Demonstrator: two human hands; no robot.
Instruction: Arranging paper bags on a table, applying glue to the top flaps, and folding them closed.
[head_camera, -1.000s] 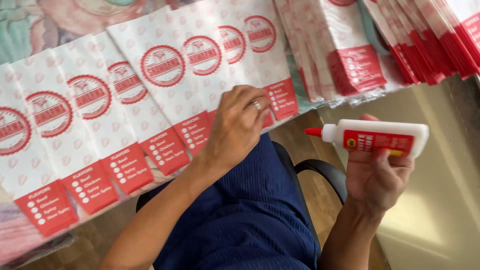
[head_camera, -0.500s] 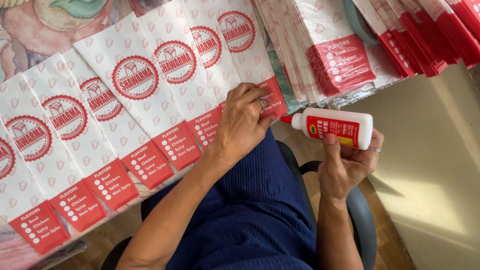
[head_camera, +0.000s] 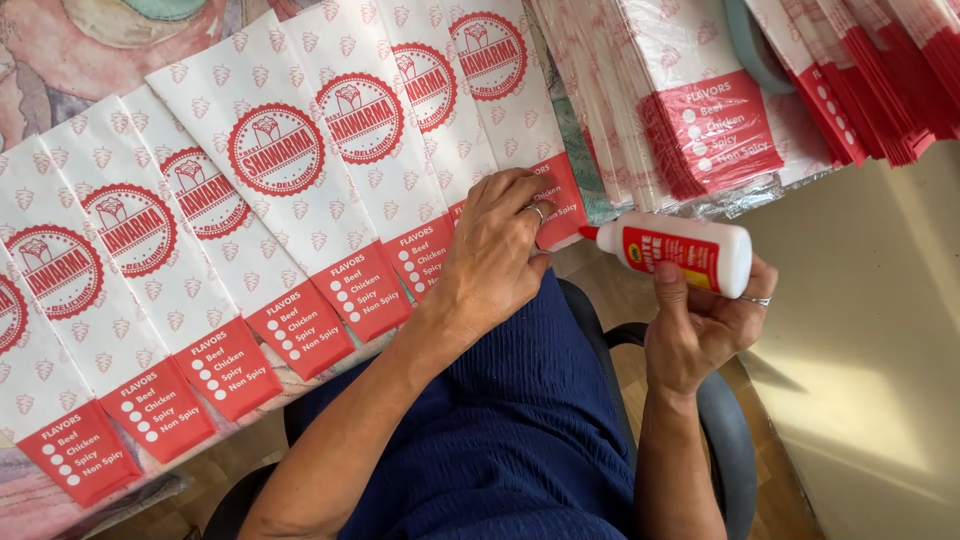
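My left hand (head_camera: 497, 248) rests flat, fingers pressing the red lower end of a white and red paper bag (head_camera: 505, 110) at the right of a fanned row of such bags. A ring shows on one finger. My right hand (head_camera: 705, 325) holds a white glue bottle (head_camera: 675, 253) with a red label and red tip lying sideways, its tip pointing left, close to the bag's red corner and my left fingers.
Several overlapping paper bags (head_camera: 200, 240) lie fanned across the table to the left. A thick stack of the same bags (head_camera: 690, 110) sits at the upper right, another stack (head_camera: 870, 80) beyond it. Below are my blue-clad lap (head_camera: 520, 440) and a black chair edge (head_camera: 725, 420).
My right hand has brought the glue bottle leftward, nearer the bag's red end. My left hand stays pressed on the same bag. The view has shifted a little.
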